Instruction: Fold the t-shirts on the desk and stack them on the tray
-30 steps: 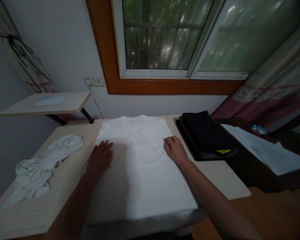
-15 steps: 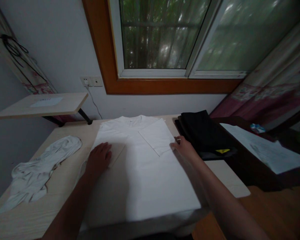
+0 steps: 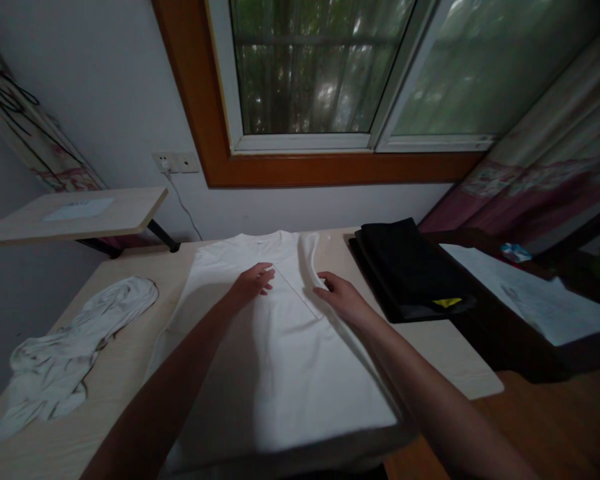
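- The fingers of my right hand [image 3: 344,298] are drawn narrow on the right side of the white T-shirt [image 3: 300,380], holding that edge up in a soft curl that runs toward the shoulder.
- My left hand [image 3: 250,283] is over the chest, fingers loosely spread at the upper end of the sleeve hem [image 3: 296,292]; through this feed I cannot tell whether the tips press the cloth or hang just above it.
- I judge the step in hand to be lifting the right side for an inward fold. The next move seems to call for an even lift along that edge, with my left fingers steadying the cloth so the sleeve doesn't bunch.
- The T-shirt lies on the tabletop [image 3: 447,360], collar [image 3: 261,242] toward the window [image 3: 325,73]. The right sleeve rests slantwise across the front, its hem a thin dark line. The body looks mostly smooth, with faint ripples below the right hand and a shadow over its left half.
- Farther out, black folded clothes [image 3: 400,267] sit just right of the shirt, and a crumpled white garment [image 3: 83,347] lies apart on the left.
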Demonstrator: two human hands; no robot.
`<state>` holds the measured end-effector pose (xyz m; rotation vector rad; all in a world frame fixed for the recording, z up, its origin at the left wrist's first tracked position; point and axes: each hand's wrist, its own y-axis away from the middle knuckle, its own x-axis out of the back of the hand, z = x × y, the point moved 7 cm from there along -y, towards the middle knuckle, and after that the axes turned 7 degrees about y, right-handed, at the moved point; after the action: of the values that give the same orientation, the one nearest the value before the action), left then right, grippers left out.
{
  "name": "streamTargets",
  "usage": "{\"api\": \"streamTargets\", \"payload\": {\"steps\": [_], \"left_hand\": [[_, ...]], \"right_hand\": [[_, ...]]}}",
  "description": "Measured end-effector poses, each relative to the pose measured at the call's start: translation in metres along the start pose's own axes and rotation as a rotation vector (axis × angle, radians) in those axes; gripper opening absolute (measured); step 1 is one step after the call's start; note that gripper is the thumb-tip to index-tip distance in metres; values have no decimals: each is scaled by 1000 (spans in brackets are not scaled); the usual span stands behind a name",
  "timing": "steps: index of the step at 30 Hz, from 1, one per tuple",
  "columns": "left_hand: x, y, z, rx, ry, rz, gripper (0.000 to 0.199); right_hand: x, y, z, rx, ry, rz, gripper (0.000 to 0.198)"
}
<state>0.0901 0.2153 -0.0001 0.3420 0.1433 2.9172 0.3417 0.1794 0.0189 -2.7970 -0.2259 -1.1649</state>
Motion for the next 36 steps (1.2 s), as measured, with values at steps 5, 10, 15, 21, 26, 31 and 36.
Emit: {"api": "streamTargets", "payload": {"steps": [5, 10, 15, 21, 26, 31, 36], "left_hand": [[-26, -47, 11, 11, -25, 83, 65], [-16, -69, 10, 11, -188, 243, 55], [3, -71, 10, -13, -280, 354, 24], [24, -69, -2, 19, -241, 441, 10], [31, -68, -8, 30, -77, 430, 37], [40, -66, 10, -12, 95, 382, 60], [69, -61, 45, -125, 195, 254, 65]], "right_hand": [[-38, 11, -44, 114, 51, -150, 50], [-59, 19, -56, 174, 102, -202, 56], [-59, 25, -53, 168, 93, -182, 54], [-59, 29, -53, 180, 70, -188, 54], [-54, 33, -61, 190, 49, -161, 52], [-36, 36, -89, 242, 36, -96, 50], [-28, 32, -129, 294, -58, -73, 44]]}}
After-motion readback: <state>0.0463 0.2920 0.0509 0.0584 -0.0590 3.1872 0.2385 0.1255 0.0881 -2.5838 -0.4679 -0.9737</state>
